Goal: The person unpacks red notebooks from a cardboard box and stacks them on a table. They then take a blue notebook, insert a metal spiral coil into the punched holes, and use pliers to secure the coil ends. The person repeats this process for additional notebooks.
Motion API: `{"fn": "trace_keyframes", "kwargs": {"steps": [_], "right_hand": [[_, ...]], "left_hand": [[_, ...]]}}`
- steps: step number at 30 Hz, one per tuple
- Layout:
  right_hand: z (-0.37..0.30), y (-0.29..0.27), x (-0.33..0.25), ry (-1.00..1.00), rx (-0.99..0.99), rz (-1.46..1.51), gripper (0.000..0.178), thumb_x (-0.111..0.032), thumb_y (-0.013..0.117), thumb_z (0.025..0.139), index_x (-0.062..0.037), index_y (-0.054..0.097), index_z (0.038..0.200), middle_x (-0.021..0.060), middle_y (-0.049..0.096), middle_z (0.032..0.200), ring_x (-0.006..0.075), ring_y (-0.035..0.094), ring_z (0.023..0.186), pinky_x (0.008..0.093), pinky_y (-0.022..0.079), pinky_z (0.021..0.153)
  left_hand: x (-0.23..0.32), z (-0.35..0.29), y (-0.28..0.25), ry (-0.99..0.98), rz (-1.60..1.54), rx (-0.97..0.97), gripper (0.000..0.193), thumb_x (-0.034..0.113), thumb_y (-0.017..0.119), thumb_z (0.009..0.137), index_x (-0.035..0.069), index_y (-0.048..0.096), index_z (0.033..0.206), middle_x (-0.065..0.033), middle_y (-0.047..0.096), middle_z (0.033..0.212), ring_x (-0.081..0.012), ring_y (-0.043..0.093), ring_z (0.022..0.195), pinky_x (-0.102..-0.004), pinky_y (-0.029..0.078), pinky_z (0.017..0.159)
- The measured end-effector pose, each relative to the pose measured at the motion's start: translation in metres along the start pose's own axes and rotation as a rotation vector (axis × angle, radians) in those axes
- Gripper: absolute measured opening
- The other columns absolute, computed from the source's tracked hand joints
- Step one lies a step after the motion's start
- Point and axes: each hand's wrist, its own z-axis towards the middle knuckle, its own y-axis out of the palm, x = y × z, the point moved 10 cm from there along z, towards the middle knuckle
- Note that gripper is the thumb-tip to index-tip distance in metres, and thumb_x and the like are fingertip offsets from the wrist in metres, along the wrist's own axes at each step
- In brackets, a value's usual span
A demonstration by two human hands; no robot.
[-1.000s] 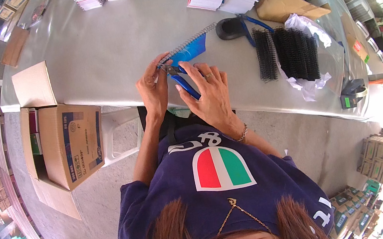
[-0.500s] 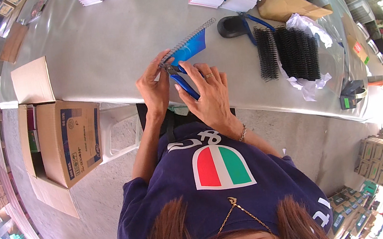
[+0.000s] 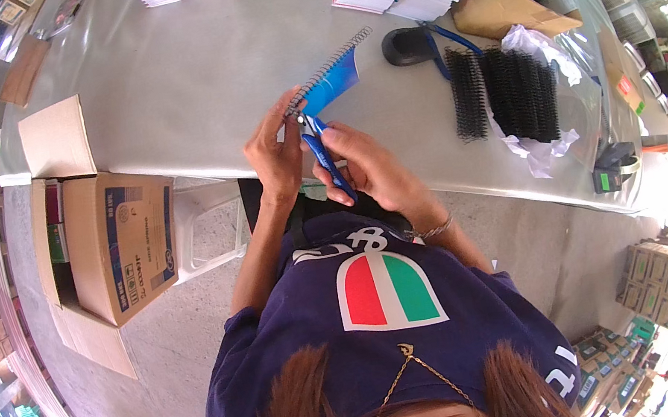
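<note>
Spanning the upper view, the grey table (image 3: 186,84) lies beneath a blue spiral notebook (image 3: 335,86), whose near end the left hand (image 3: 278,155) grips; the right hand (image 3: 372,161) is curled around blue-handled pliers (image 3: 330,166), their tips at the near end of the notebook's thin wire coil (image 3: 334,63).

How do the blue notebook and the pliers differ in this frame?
The blue notebook has a spiral coil along one edge; the pliers have two handles and a metal head. The left hand holds the notebook, the right hand the pliers. Both show blue.
</note>
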Motion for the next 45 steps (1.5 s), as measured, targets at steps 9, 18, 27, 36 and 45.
{"fn": "trace_keyframes", "kwargs": {"steps": [9,18,27,36,45], "right_hand": [[-0.024,-0.034,-0.051,-0.484,0.407,-0.878,0.043,-0.035,0.056,0.098,-0.0023,0.052,0.125,0.0141,0.061,0.099,0.0273,0.060,0.089,0.0370,0.047,0.076],[-0.069,-0.128,-0.056,-0.452,1.059,-1.454,0.050,-0.034,0.062,0.092,-0.0088,0.049,0.132,0.0163,0.056,0.116,0.0369,0.053,0.105,0.0494,0.040,0.088],[-0.067,-0.122,-0.047,-0.405,1.137,-1.584,0.053,-0.038,0.062,0.091,-0.0108,0.047,0.134,0.0138,0.055,0.115,0.0349,0.051,0.103,0.0468,0.039,0.087],[-0.065,-0.119,-0.044,-0.461,1.080,-1.523,0.059,-0.038,0.067,0.088,-0.0123,0.047,0.137,0.0140,0.053,0.119,0.0339,0.049,0.109,0.0473,0.035,0.096],[-0.077,-0.067,-0.113,-0.778,0.813,-1.227,0.053,-0.040,0.071,0.086,-0.0096,0.060,0.128,0.0112,0.051,0.128,0.0309,0.043,0.122,0.0469,0.029,0.106]], "left_hand": [[-0.005,0.008,-0.012,-0.201,0.064,0.005,0.028,0.002,0.063,0.091,0.008,0.069,0.118,-0.0098,0.072,0.090,-0.0076,0.065,0.078,-0.0248,0.052,0.068],[-0.071,0.056,-0.123,-0.136,-0.292,0.508,0.042,0.026,0.069,0.093,-0.007,0.063,0.117,-0.0039,0.065,0.086,-0.0052,0.058,0.075,-0.0206,0.049,0.067],[-0.036,0.082,-0.170,0.283,0.589,0.527,0.027,0.023,0.067,0.092,0.010,0.063,0.115,-0.0146,0.055,0.131,-0.0311,0.047,0.128,-0.0508,0.031,0.109],[-0.031,0.167,-0.254,0.416,1.587,0.091,0.030,0.048,0.056,0.093,0.024,0.074,0.095,0.0049,0.066,0.114,-0.0155,0.056,0.121,-0.0792,0.007,0.104],[0.001,0.105,-0.367,-0.238,1.307,0.226,0.043,0.050,0.063,0.088,0.009,0.071,0.100,-0.0148,0.072,0.094,-0.0287,0.070,0.079,-0.0430,0.048,0.089]]}}
